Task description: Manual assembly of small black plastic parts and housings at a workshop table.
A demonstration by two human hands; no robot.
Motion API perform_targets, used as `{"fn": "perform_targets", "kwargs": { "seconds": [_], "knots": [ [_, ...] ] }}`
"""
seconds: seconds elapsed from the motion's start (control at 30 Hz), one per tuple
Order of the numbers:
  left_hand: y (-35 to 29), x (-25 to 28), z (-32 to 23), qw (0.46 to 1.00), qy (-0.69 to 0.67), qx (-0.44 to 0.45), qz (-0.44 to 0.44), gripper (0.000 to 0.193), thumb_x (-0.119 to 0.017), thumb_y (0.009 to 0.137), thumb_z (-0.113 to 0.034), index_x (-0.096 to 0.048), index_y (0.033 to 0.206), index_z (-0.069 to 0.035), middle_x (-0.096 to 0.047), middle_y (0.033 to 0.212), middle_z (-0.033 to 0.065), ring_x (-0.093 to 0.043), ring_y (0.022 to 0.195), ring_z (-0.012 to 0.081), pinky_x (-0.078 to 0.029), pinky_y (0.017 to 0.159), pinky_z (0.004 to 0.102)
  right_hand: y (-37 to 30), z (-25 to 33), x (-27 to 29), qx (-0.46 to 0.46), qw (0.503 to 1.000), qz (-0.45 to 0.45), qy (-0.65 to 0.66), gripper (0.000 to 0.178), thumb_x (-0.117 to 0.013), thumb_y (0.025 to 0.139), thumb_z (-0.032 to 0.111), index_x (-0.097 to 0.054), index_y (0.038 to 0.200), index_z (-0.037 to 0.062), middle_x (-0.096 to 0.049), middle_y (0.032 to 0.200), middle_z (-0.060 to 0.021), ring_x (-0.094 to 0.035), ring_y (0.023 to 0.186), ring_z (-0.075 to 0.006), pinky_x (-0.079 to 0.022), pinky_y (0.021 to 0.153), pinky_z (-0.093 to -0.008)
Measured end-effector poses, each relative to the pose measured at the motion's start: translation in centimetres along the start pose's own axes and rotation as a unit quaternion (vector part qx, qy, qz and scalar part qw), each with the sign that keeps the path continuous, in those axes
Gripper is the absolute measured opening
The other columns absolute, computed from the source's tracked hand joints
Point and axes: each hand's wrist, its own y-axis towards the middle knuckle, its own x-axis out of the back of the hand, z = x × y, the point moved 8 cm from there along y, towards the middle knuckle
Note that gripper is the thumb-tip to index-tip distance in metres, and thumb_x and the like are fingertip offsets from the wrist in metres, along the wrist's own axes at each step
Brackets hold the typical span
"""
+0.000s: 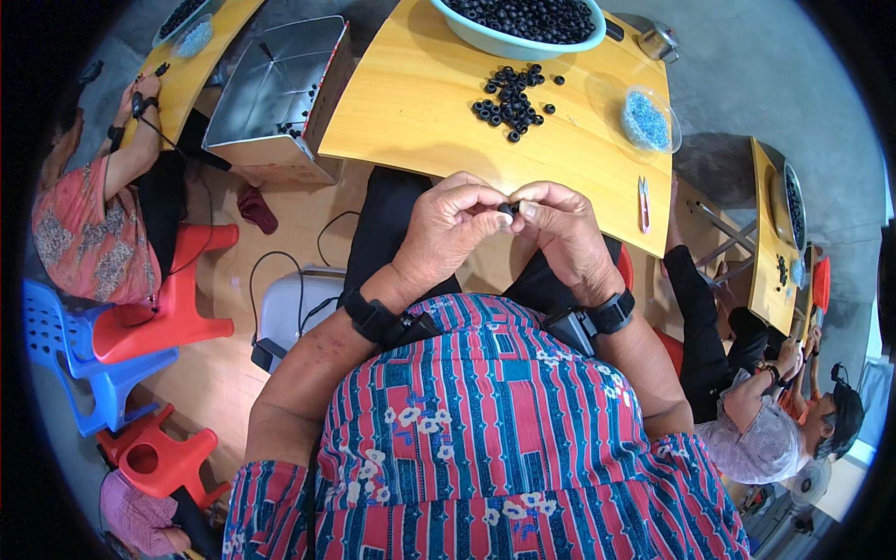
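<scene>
In front of my lap, a small black ring-shaped piece [509, 209] is pinched between the fingertips of both hands. My left hand [453, 222] grips it with thumb and forefinger, and my right hand [563, 233] closes on its other side. The fingers cover much of the piece. Just beyond them, a loose pile of similar black pieces [509, 101] lies on the yellow table [401, 103]. Behind the pile stands a pale green bowl [509, 45] heaped with more of them. A pair of thread snips [644, 207] rests near the table's right edge.
A clear tub [676, 140] of small blue bits and a metal cup [659, 43] stand at the table's right. Left of it is an open carton [266, 159] with a silvery lining. Red stools [168, 299], a blue stool [70, 345] and people at other tables surround me.
</scene>
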Motion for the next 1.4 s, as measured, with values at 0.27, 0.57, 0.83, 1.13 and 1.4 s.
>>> {"fn": "perform_targets", "kwargs": {
  "seconds": [0.27,0.57,0.83,1.13,1.4],
  "knots": [
    [-0.1,0.5,-0.1,0.998,0.065,-0.016,-0.011,0.018,-0.070,0.080,-0.007,-0.069,0.097,-0.002,-0.057,0.087,0.0028,-0.053,0.076,0.0086,-0.043,0.066,0.0209,-0.3,-1.4,-1.3,-0.107,0.986,0.090,0.090,0.029,-0.059,0.091,0.022,-0.057,0.105,-0.0029,-0.063,0.082,-0.0082,-0.063,0.078,-0.0158,-0.054,0.083,-0.0377],
    [0.0,0.3,-0.6,0.995,0.089,-0.043,0.002,0.021,-0.070,0.080,-0.004,-0.069,0.101,-0.002,-0.055,0.087,0.0041,-0.058,0.076,0.0093,-0.049,0.068,0.0211,-0.9,-0.7,-1.5,-0.085,0.993,0.074,0.029,0.033,-0.057,0.092,0.025,-0.057,0.109,-0.0035,-0.060,0.083,-0.0045,-0.056,0.072,-0.0119,-0.052,0.084,-0.0361],
    [0.1,-0.4,-0.7,0.993,0.111,-0.033,0.013,0.024,-0.069,0.078,-0.002,-0.070,0.101,-0.004,-0.061,0.081,0.0049,-0.059,0.074,0.0110,-0.050,0.067,0.0235,-1.4,-0.8,-1.6,-0.047,0.993,0.096,-0.051,0.035,-0.055,0.094,0.030,-0.055,0.112,-0.0002,-0.054,0.086,-0.0004,-0.049,0.077,-0.0090,-0.046,0.082,-0.0268],
    [0.2,-1.1,-0.2,0.996,0.080,-0.019,0.029,0.032,-0.068,0.081,-0.004,-0.065,0.112,-0.004,-0.061,0.086,0.0023,-0.056,0.077,0.0084,-0.046,0.070,0.0215,-1.9,0.8,-1.5,0.060,0.971,0.067,-0.221,0.025,-0.051,0.095,0.023,-0.053,0.107,0.0016,-0.053,0.087,-0.0022,-0.049,0.079,-0.0116,-0.042,0.075,-0.0251],
    [-0.3,-2.3,0.6,0.993,0.052,0.042,0.092,0.051,-0.072,0.083,-0.020,-0.054,0.127,0.000,-0.053,0.089,-0.0028,-0.046,0.077,0.0040,-0.042,0.070,0.0186,-3.1,3.1,-2.7,0.184,0.886,0.038,-0.424,0.022,-0.055,0.089,0.009,-0.050,0.109,0.0017,-0.057,0.099,-0.0167,-0.058,0.095,-0.0319,-0.045,0.083,-0.0363]
  ]
}}
